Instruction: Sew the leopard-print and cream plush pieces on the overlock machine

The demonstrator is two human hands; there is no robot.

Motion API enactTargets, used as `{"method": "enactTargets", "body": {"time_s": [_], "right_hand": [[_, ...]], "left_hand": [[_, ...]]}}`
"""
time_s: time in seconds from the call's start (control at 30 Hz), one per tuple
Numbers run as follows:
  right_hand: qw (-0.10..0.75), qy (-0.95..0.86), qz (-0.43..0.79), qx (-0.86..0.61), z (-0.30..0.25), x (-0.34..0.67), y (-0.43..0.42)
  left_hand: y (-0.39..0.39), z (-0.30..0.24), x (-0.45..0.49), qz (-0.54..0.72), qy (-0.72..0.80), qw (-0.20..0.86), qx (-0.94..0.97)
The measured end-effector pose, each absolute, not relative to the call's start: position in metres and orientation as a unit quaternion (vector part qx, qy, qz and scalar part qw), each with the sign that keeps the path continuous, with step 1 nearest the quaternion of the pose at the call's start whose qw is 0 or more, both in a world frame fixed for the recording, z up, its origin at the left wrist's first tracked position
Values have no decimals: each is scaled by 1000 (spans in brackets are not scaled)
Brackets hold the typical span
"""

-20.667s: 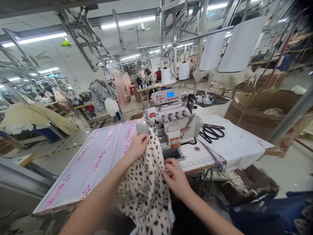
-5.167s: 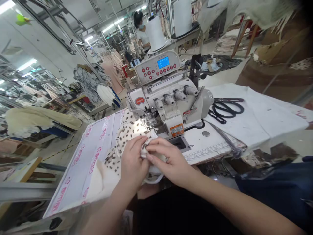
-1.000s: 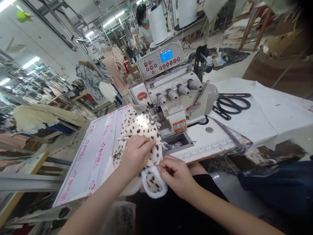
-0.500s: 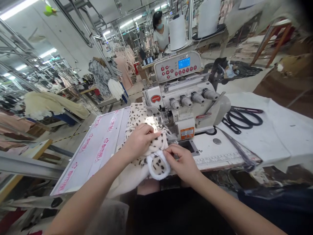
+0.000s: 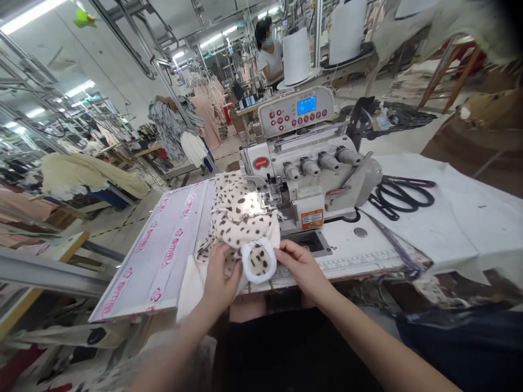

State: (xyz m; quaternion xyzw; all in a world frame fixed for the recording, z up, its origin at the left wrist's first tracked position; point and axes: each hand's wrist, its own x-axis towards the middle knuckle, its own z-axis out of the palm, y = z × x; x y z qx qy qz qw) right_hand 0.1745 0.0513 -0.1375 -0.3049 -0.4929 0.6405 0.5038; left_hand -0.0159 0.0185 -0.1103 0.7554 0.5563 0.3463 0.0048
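Observation:
A cream fabric piece with dark spots (image 5: 232,209) lies under the lit needle area of a white sewing machine (image 5: 306,179). On its near end is a rounded ear-like piece (image 5: 259,261) with a fluffy white border and a spotted middle. My left hand (image 5: 220,272) grips the spotted fabric just left of the ear-like piece, thumb and fingers closing on it. At the right edge of the fabric, my right hand (image 5: 300,267) pinches it between thumb and fingertips. Plain white cloth hangs below at the left.
Black-handled scissors (image 5: 402,196) lie on the table to the right. Thread cones (image 5: 297,57) stand behind the machine. A white board with pink print (image 5: 163,239) extends to the left. Farther back, a co-worker (image 5: 269,57) stands near hanging garments.
My left hand has moved back from near the needle to beside the ear-like piece. That piece has shifted slightly up and left. My right hand keeps its pinch on the fabric edge.

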Motion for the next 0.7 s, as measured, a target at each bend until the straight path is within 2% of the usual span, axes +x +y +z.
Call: {"method": "enactTargets", "body": {"time_s": [0.27, 0.4, 0.53, 0.63, 0.7], "right_hand": [[576, -469, 573, -348, -134, 175, 38], [588, -419, 620, -306, -124, 171, 27], [530, -403, 688, -288, -125, 171, 26], [510, -446, 666, -313, -133, 173, 30], [531, -457, 637, -322, -138, 174, 31]], "left_hand": [[8, -55, -25, 350, 575, 172, 720], [4, -27, -25, 286, 587, 77, 754], [9, -12, -15, 167, 529, 16, 832], [11, -7, -6, 128, 457, -17, 880], [11, -7, 1, 132, 417, -36, 899]]}}
